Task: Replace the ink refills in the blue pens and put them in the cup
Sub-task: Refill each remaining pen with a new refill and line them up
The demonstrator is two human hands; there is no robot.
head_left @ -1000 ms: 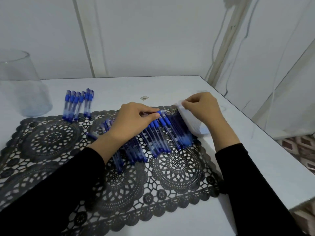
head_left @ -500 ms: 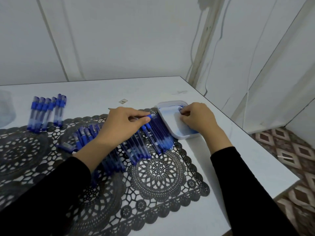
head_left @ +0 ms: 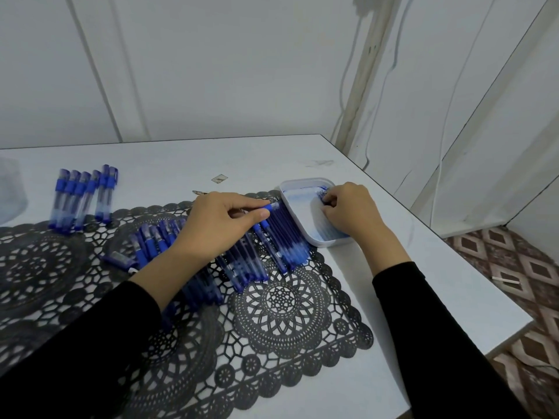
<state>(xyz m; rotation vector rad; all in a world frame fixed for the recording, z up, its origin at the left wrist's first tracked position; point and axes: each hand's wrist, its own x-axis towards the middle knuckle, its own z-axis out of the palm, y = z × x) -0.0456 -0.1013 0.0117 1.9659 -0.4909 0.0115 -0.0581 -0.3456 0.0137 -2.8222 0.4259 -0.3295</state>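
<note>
Head view: left hand [head_left: 220, 228] pinches pen [head_left: 273, 206]; right hand [head_left: 351, 213] curls in tray [head_left: 321, 244].

1. The worktop [head_left: 423, 282] looks smooth, matt white.
2. The lace-pattern mat [head_left: 287, 303] appears dark, soft plastic.
3. The pens [head_left: 78, 201] have clear, glossy plastic barrels.
4. The tray [head_left: 302, 204] is smooth white plastic.

You have soft, even, cool light here: the white table [head_left: 423, 282] and wall [head_left: 242, 71] read pale blue-grey, and your left hand [head_left: 217, 228] and right hand [head_left: 351, 213] cast only faint, diffuse shadows. Your black sleeves [head_left: 75, 343] sink to flat dark shapes. The wide lens bows the wall's lines near the edges. The pens [head_left: 284, 246] under your left hand look slightly soft and smeared.
</note>
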